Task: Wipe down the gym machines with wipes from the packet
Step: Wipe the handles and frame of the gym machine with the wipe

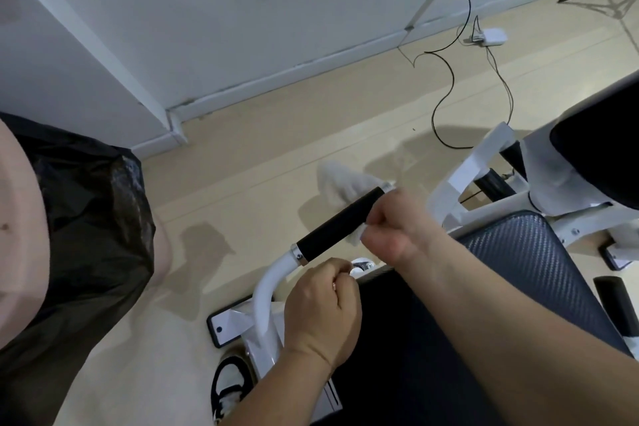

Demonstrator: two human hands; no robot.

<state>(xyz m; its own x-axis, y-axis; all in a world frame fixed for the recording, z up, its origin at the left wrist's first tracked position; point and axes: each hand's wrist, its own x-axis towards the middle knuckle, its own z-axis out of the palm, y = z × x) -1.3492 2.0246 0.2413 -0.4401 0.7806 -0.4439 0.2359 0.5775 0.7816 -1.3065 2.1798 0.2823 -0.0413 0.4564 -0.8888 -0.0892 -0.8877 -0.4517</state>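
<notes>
My right hand (pixel 394 232) is curled into a loose fist, knuckles up, thumb pressed against the side of the forefinger in a pinch. Its forearm runs back from the wrist toward me and to the right, bare. My left hand (pixel 323 308) sits just below and nearer to me than the right, also closed, fingers folded in with the thumb tucked against them, back of the hand facing up. Its wrist bends slightly and the forearm drops straight back toward my body. The two fists are near but not touching.
</notes>
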